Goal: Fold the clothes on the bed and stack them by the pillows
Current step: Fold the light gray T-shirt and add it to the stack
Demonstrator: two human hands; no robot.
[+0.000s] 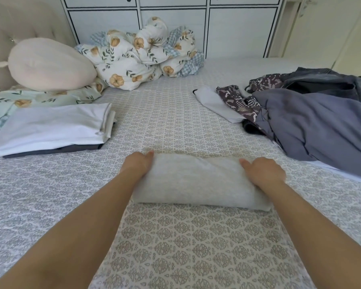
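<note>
As we read the single head view, each label below marks one part of the scene, with clock directions taken from the frame centre.

Head view, garment in hand: we see a light grey garment [196, 182] folded into a compact oblong on the bed [186, 247], just below centre, toward 6 o'clock.

Head view, left hand: our left hand [137, 164] grips the garment's left end, thumb on top and fingers tucked out of sight beneath.

Head view, right hand: our right hand [265, 174] holds the right end in the same curled grip.

Head view, done so far: a folded stack [52, 126], white pieces over a dark one, sits at 9 o'clock, just beside the floral pillow [19, 101] and the round cushion [48, 64]. We judge at least three pieces finished.

Head view, left to do: an unfolded heap [313, 122] of grey-blue, patterned and white cloth lies at 3 o'clock, well apart from the stack. We judge roughly half the work remains.

Head view, long axis: the grey garment's long axis runs from 9 to 3 o'clock, its rounded fold edge facing 6 o'clock.

Head view, background: a bunched floral duvet [142, 57] rests at 12 o'clock against white cabinets [171, 19].
</note>
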